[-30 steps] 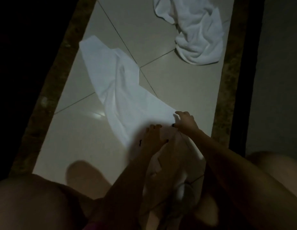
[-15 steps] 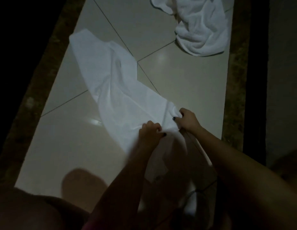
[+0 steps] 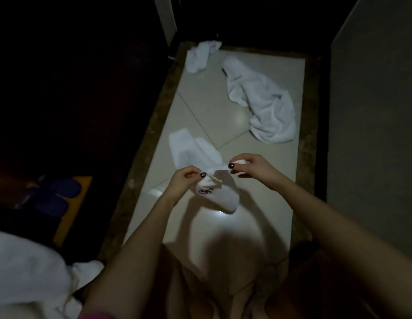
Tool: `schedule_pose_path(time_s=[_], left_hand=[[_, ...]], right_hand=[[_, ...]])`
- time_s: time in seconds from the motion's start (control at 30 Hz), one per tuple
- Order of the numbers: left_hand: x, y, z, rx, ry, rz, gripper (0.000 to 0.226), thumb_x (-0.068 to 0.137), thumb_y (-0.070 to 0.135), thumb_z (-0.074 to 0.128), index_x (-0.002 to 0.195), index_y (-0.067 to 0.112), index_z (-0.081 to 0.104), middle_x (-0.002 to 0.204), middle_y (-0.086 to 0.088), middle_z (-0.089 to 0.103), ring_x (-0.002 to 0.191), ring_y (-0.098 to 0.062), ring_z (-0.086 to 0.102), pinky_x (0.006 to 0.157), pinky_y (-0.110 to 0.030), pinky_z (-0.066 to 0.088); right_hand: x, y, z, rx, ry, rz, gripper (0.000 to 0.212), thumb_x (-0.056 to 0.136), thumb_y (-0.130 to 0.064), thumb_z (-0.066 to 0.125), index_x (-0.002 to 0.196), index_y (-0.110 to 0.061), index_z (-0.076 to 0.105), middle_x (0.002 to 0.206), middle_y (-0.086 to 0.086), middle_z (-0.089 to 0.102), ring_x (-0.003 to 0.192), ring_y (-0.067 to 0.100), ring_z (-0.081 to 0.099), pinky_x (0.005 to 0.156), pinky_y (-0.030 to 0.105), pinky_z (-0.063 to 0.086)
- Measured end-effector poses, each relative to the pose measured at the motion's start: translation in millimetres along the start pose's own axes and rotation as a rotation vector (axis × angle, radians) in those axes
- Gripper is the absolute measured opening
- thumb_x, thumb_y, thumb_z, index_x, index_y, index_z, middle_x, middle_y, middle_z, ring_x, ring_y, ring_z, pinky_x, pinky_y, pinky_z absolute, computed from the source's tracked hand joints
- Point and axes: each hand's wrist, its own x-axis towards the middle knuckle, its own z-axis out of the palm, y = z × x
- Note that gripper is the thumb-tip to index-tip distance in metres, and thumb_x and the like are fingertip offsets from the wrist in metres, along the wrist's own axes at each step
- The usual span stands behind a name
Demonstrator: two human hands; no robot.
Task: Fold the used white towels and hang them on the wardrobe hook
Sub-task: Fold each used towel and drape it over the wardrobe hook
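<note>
1. Half a second ago the white towel [image 3: 223,196] lay spread on the tiled floor [image 3: 200,107]. Now its near edge is raised and bunched, loose folds hang below the hands, and the far end rests on the floor.
2. The left hand [image 3: 184,183] pinches that edge with thumb and curled fingers, just above a dark-printed label [image 3: 205,190].
3. The right hand [image 3: 251,168], just beside it, pinches the same edge between thumb and forefinger.
4. Farther off, a crumpled second towel [image 3: 265,107] lies on the floor, well apart.
5. A smaller third towel [image 3: 200,56] sits at the far end.
</note>
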Motion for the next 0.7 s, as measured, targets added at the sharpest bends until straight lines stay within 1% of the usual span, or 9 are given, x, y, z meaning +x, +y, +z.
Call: schedule_pose_path(time_s=[0.07,0.2,0.3,0.4,0.47,0.53,0.57,0.6,0.7], left_hand=[[-22.9,53.5,-31.3,-0.040,0.038,0.012,0.008,0.088,0.002,0.063,0.083,0.007,0.064,0.075,-0.001,0.061,0.070,-0.003,0.058,0.072,-0.018,0.044],[-74.9,152.9,-83.7,-0.175,0.148,0.061,0.012,0.090,0.004,0.060,0.082,0.009,0.066,0.081,-0.010,0.062,0.078,-0.019,0.056,0.075,-0.030,0.044],[-125.9,213.9,-115.2,-0.240,0.180,0.070,0.010,0.091,0.009,0.061,0.084,0.011,0.068,0.083,-0.009,0.064,0.079,-0.018,0.058,0.070,-0.025,0.047],[-178.4,265.6,-145.4,-0.377,0.203,0.070,0.013,0.092,0.016,0.061,0.081,0.016,0.069,0.081,-0.010,0.062,0.077,-0.022,0.056,0.066,-0.029,0.046],[-209.8,301.8,-166.4,-0.458,0.244,0.101,0.019,0.094,0.021,0.057,0.080,0.017,0.069,0.081,-0.011,0.064,0.078,-0.025,0.058,0.065,-0.030,0.047],[-240.1,340.9,-186.1,-0.516,0.282,0.129,0.032,0.100,0.031,0.046,0.087,0.013,0.068,0.083,-0.011,0.067,0.079,-0.024,0.064,0.067,-0.030,0.053],[-255.1,360.9,-195.9,-0.518,0.286,0.150,0.039,0.101,0.038,0.040,0.093,0.011,0.067,0.085,-0.010,0.069,0.080,-0.021,0.066,0.069,-0.029,0.054],[-270.7,380.3,-206.3,-0.507,0.282,0.179,0.042,0.100,0.043,0.038,0.099,0.011,0.065,0.088,-0.008,0.070,0.082,-0.018,0.067,0.072,-0.029,0.055],[-325.5,429.1,-241.2,-0.362,0.301,0.289,0.026,0.096,0.038,0.051,0.105,0.019,0.066,0.101,-0.005,0.069,0.097,-0.019,0.065,0.082,-0.029,0.051]], right_hand=[[-23.9,-65.6,2.4,-0.084,-0.060,-0.058,0.020,0.086,-0.010,0.071,0.106,-0.010,0.068,0.093,0.003,0.069,0.082,0.006,0.066,0.072,0.015,0.054],[-67.6,-192.8,17.5,-0.228,-0.110,-0.210,0.011,0.091,-0.012,0.065,0.096,-0.004,0.070,0.081,0.005,0.072,0.069,0.006,0.066,0.064,0.014,0.049],[-101.0,-284.5,41.0,-0.282,-0.103,-0.329,0.026,0.096,-0.018,0.058,0.082,0.002,0.067,0.071,0.007,0.072,0.062,0.011,0.062,0.059,0.016,0.047],[-136.3,-368.8,69.7,-0.322,-0.164,-0.398,0.034,0.098,-0.022,0.055,0.073,0.000,0.063,0.064,0.007,0.070,0.064,0.014,0.060,0.061,0.018,0.047],[-159.3,-422.6,89.5,-0.357,-0.218,-0.455,0.038,0.098,-0.025,0.055,0.067,-0.004,0.060,0.059,0.005,0.068,0.060,0.012,0.060,0.060,0.017,0.047],[-181.3,-470.5,111.6,-0.409,-0.252,-0.500,0.042,0.097,-0.029,0.055,0.068,0.001,0.060,0.056,0.007,0.067,0.058,0.014,0.061,0.060,0.025,0.049],[-191.8,-491.8,123.7,-0.443,-0.261,-0.519,0.043,0.097,-0.031,0.056,0.070,0.002,0.061,0.055,0.006,0.067,0.057,0.014,0.062,0.058,0.025,0.050],[-201.6,-511.0,136.7,-0.477,-0.274,-0.535,0.042,0.097,-0.032,0.056,0.071,0.001,0.062,0.053,0.005,0.066,0.054,0.011,0.062,0.055,0.021,0.049],[-232.3,-559.0,178.8,-0.558,-0.333,-0.593,0.037,0.097,-0.029,0.055,0.072,-0.004,0.066,0.049,0.000,0.064,0.049,0.005,0.060,0.051,0.014,0.044]])
